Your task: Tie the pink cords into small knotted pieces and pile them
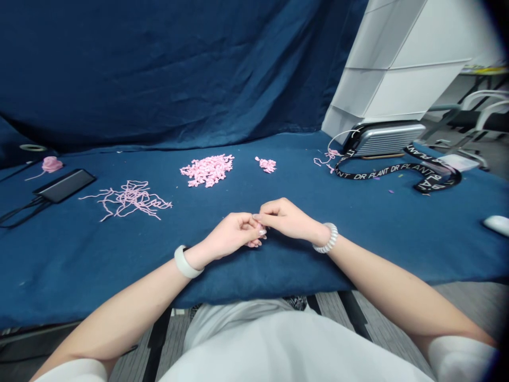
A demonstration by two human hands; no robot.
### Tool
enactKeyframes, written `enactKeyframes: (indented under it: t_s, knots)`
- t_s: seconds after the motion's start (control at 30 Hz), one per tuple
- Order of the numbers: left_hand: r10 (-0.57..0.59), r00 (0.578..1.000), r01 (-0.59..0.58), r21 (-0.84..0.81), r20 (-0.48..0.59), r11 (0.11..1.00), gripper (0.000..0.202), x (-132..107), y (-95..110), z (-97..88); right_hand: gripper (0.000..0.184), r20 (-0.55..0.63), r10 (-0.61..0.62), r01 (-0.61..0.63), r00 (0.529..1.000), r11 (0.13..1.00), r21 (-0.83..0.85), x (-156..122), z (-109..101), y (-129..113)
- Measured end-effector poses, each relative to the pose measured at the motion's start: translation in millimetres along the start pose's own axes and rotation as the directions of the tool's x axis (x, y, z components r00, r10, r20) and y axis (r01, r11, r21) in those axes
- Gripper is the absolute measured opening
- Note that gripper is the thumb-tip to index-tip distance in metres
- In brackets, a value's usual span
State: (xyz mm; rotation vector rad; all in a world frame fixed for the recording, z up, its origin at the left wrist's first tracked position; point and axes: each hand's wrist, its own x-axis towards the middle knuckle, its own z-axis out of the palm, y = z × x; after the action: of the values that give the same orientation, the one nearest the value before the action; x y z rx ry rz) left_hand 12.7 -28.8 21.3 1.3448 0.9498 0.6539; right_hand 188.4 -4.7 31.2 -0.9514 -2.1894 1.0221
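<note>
Close to the front edge of the table, my left hand [235, 232] and my right hand [289, 220] meet at the fingertips. The left fingers are curled with the thumb pressed over them. My right thumb and forefinger pinch at the same spot. A hint of pink shows between the fingers, but its form is hidden. Beyond the hands lie a large pile of small pink knotted yarn pieces [209, 171] and, to its right, a smaller heap of similar pieces [267, 165]. Loose cut strands of pink yarn [133, 200] are spread to the left.
Dark blue cloth [318, 265] covers the table. At left are a pink yarn ball [52, 164] and a dark cabled box [66, 185]. To the right are a silver ribbed device [392, 139], a black lettered lanyard [382, 172], pink scraps [332, 154] and a white mouse [497, 225].
</note>
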Motion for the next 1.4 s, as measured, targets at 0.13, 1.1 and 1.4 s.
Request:
enactKeyframes:
  t_s: [0.13,1.1,1.4]
  knots:
    - [-0.081,0.996,0.078,-0.085,-0.024,0.993,0.025,0.9,0.8,-1.6,0.042,-0.088,-0.064,0.061,0.994,0.997,-0.037,-1.0,0.8,-2.6]
    - [0.271,0.931,-0.160,0.396,-0.243,0.904,0.022,-0.4,1.5,-8.9,0.041,-0.397,-0.064,0.076,0.916,0.997,0.016,0.8,-1.0,1.8]
    - [0.465,0.881,-0.256,0.737,-0.088,0.625,0.019,-4.7,4.5,-4.0,0.041,-0.421,0.004,0.039,0.907,0.995,0.093,3.3,-1.7,6.9]
